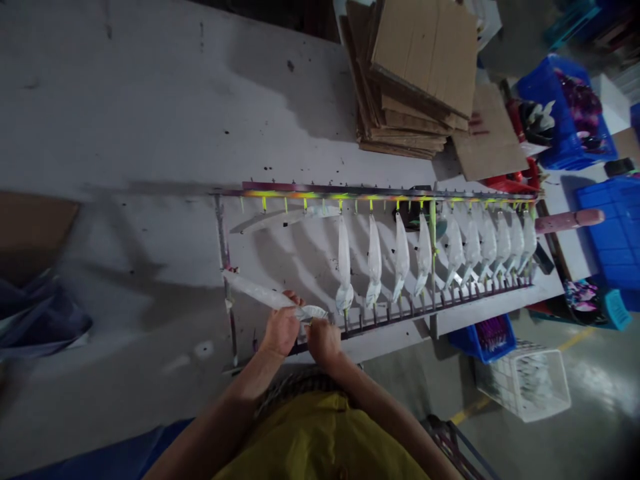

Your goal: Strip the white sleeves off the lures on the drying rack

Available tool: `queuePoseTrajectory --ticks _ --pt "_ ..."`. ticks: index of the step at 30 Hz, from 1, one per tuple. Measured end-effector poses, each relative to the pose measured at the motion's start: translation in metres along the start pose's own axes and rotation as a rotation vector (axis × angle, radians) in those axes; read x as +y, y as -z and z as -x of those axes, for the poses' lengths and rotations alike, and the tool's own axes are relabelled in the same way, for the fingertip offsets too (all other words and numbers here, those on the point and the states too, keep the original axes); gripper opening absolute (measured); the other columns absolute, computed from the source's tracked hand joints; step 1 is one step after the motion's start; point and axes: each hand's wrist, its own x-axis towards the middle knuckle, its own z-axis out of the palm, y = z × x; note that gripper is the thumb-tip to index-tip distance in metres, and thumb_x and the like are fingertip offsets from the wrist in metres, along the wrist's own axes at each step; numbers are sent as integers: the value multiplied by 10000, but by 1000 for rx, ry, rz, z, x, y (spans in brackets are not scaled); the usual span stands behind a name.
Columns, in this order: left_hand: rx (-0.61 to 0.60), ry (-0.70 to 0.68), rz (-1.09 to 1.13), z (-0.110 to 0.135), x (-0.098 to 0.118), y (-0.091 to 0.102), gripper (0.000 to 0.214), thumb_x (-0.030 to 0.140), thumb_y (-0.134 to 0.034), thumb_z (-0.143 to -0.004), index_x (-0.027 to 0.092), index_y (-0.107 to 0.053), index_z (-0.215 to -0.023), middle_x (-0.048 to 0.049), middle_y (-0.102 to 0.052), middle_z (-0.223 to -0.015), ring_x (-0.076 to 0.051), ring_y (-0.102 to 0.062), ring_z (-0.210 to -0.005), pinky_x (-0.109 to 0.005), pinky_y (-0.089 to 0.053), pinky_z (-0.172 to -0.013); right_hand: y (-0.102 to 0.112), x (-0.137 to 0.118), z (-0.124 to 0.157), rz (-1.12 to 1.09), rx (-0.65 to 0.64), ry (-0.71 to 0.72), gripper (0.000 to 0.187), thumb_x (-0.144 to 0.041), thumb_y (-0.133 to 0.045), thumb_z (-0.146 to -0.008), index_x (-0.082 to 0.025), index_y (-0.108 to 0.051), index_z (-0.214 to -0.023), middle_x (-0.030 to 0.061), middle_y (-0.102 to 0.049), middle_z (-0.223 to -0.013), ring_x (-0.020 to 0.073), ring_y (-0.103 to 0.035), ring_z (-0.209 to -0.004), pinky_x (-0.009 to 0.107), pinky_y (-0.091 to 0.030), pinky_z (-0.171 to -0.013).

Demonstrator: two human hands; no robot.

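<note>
A long metal rack (380, 193) lies flat on a paint-stained grey bench (125, 120), its top rail speckled neon yellow and purple. Several white tapered pieces (400, 257) hang in a row between its pegged rails. At the rack's lower left, my left hand (281, 331) grips a long white tapered piece (257, 291), and my right hand (323, 341) pinches its wider end (313, 312). Another white piece (285, 217) lies aslant near the top rail, apart from both hands. The material of these pieces cannot be told from here.
A stack of flattened cardboard (415, 73) sits beyond the rack. A pink-tipped rod (567, 221) juts from its right end. Blue crates (615, 233) stand to the right, and a white plastic basket (525, 380) rests on the floor. Dark cloth (35, 313) lies at the left.
</note>
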Motion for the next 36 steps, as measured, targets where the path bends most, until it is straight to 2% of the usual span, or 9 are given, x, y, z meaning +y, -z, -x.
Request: queuePoseTrajectory --ticks 3,7,11,14,22,26,31,34,36 --pt "-43 20 -90 -7 0 -5 271 160 -675 -514 223 -621 -772 28 -564 -694 -142 -531 -695 -259 -455 -677 -2 2 -1 -26 -9 30 242 -269 -471 -940 -142 -675 -973 125 -724 -939 227 -695 -871 271 -504 -696" --pt "-55 61 -517 -32 0 -16 254 241 -707 -562 191 -646 -804 12 -590 -643 -143 -534 -625 -248 -415 -602 2 4 -2 -41 -47 51 207 -285 -522 -922 -169 -690 -954 103 -737 -917 216 -699 -844 255 -490 -674" --pt "-45 -8 -740 -56 2 -32 129 315 -626 -647 200 -583 -609 19 -501 -521 -125 -430 -518 -248 -328 -517 10 8 -3 -80 -51 29 306 -359 -481 -946 -215 -724 -829 86 -748 -822 219 -709 -808 256 -461 -636" --pt "-61 -67 -749 -66 5 -40 190 287 -588 -645 210 -494 -500 13 -457 -500 -134 -407 -528 -263 -315 -527 12 10 -6 -93 -87 36 315 -381 -507 -925 -226 -735 -774 90 -749 -797 229 -712 -790 261 -441 -608" --pt "-30 -72 -795 -73 5 -47 146 256 -604 -664 208 -524 -551 20 -466 -507 -132 -414 -511 -261 -309 -519 11 11 -13 -99 -117 24 249 -371 -567 -877 -222 -737 -773 91 -749 -777 233 -715 -782 259 -426 -597" --pt "-129 -20 -842 -77 30 -44 168 317 -685 -686 189 -592 -628 16 -522 -531 -126 -443 -501 -250 -324 -500 6 12 -10 -113 -95 27 248 -343 -561 -885 -204 -730 -769 104 -748 -786 241 -713 -788 260 -433 -608" --pt "49 -64 -741 -125 76 -59 395 419 -597 -831 147 -566 -1115 7 -603 -604 -148 -552 -490 -261 -396 -533 3 15 -3 -322 -31 11 303 -206 -436 -937 -199 -685 -764 47 -718 -712 166 -676 -671 217 -415 -568" --pt "60 -78 -767 -165 86 -79 307 314 -662 -802 102 -597 -1015 50 -536 -551 -126 -515 -435 -265 -373 -547 3 20 2 -427 -38 49 314 -204 -392 -951 -189 -657 -784 24 -676 -653 142 -632 -601 204 -416 -562" --pt "78 -125 -745 -184 89 -85 182 189 -733 -730 128 -614 -853 61 -500 -551 -141 -546 -528 -263 -374 -592 3 26 7 -429 -33 87 327 -222 -362 -967 -183 -651 -821 22 -666 -648 136 -624 -595 196 -424 -577"
